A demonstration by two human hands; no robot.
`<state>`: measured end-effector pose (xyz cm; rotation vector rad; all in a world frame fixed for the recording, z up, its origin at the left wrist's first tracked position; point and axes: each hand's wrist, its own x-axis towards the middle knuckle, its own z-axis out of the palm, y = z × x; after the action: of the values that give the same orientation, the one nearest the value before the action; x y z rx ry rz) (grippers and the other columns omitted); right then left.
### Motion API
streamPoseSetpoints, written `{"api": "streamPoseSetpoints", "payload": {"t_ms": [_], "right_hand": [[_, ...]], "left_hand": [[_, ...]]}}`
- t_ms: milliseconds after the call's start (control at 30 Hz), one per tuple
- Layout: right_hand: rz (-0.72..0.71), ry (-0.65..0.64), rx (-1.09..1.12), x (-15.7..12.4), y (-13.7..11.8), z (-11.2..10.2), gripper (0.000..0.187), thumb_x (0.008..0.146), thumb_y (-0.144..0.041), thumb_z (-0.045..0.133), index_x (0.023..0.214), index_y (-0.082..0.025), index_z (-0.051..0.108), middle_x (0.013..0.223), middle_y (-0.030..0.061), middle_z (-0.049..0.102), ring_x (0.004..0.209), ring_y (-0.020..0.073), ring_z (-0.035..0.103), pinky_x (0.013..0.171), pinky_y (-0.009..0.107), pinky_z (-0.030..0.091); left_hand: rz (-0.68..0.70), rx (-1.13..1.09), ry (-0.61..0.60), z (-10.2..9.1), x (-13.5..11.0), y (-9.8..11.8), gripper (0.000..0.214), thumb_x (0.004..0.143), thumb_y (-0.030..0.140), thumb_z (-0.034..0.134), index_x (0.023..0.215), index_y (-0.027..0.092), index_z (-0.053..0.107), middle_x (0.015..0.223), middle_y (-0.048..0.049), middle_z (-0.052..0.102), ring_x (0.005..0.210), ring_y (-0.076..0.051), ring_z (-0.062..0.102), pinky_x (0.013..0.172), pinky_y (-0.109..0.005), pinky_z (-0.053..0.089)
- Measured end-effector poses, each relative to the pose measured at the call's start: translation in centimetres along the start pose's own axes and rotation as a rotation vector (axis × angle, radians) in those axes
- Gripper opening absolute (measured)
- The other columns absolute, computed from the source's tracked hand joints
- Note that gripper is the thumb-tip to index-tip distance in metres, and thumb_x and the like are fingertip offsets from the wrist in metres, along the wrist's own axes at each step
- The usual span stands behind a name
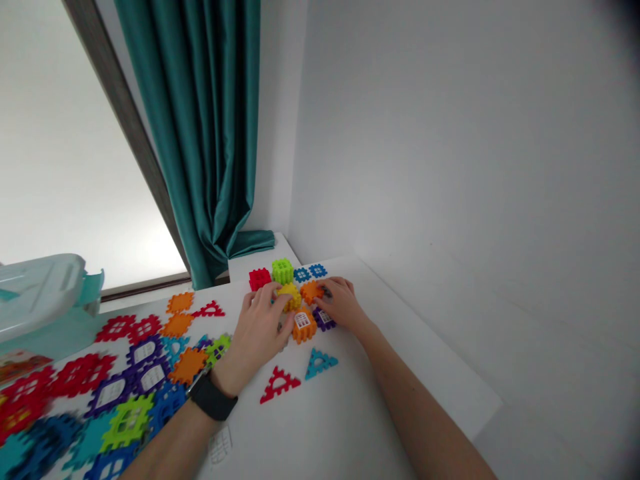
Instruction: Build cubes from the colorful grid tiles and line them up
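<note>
The left hand (pixel 260 330) curls partly closed over a yellow plastic block (pixel 291 297), while the right hand (pixel 339 304) grips an orange tile (pixel 311 291), both among colored tiles on the white bench (pixel 400 327).

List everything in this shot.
waffle-block cubes: four, green, red, yellow, orange, centre
square pieces: two, blue, behind the cubes
triangular pieces: two, red and teal, foreground
loose waffle pieces: many, mixed, left of hands
storage box: one, pale teal, far left
curtain: one, teal, beside window
window: one, white glare, left
table: one, white, beneath the pieces
wall: one, white, right
wristwatch: one, black, left wrist
left hand: on yellow and orange cubes
right hand: on orange and purple pieces
</note>
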<state>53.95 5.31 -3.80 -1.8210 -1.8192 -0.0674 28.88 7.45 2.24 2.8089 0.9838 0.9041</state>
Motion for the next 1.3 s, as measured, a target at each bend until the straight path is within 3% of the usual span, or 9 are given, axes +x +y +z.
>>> {"api": "streamPoseSetpoints", "payload": {"t_ms": [633, 867, 1133, 1300], "right_hand": [[0.015, 0.016, 0.039, -0.2, -0.7, -0.5, 0.025, 0.083, -0.026, 0.068, 0.108, -0.023, 0.066, 0.118, 0.0077, 0.071, 0.115, 0.0279, 0.057, 0.103, 0.046, 0.036], [-0.043, 0.066, 0.091, -0.9, -3.1, -1.8, 0.015, 0.090, -0.023, 0.061, 0.103, -0.024, 0.066, 0.115, 0.0062, 0.073, 0.113, 0.0256, 0.060, 0.104, 0.044, 0.037], [-0.138, 0.147, 0.131, -1.9, -6.2, -2.4, 0.013, 0.091, -0.022, 0.056, 0.100, -0.024, 0.066, 0.109, 0.0063, 0.074, 0.109, 0.0251, 0.061, 0.102, 0.045, 0.039], [-0.182, 0.155, 0.126, -2.5, -8.0, -2.4, 0.012, 0.090, -0.021, 0.056, 0.098, -0.024, 0.066, 0.107, 0.0069, 0.074, 0.108, 0.0260, 0.062, 0.099, 0.045, 0.040]], "left_hand": [[-0.018, -0.006, -0.061, 0.0, -0.1, 0.0, 0.022, 0.094, 0.027, 0.054, 0.113, 0.020, 0.063, 0.122, -0.0125, 0.058, 0.114, -0.031, 0.056, 0.098, -0.049, 0.043], [-0.014, 0.004, -0.122, -0.5, -0.2, 0.3, 0.021, 0.096, 0.031, 0.051, 0.111, 0.021, 0.063, 0.119, -0.0107, 0.060, 0.112, -0.030, 0.056, 0.097, -0.048, 0.041], [-0.021, 0.043, -0.134, -2.2, -0.7, 1.0, 0.020, 0.098, 0.032, 0.050, 0.108, 0.022, 0.064, 0.112, -0.0084, 0.063, 0.109, -0.027, 0.056, 0.095, -0.044, 0.041], [-0.028, 0.068, -0.119, -3.6, -2.1, 0.4, 0.018, 0.098, 0.032, 0.051, 0.105, 0.022, 0.065, 0.113, -0.0078, 0.064, 0.108, -0.027, 0.057, 0.093, -0.044, 0.040]]}}
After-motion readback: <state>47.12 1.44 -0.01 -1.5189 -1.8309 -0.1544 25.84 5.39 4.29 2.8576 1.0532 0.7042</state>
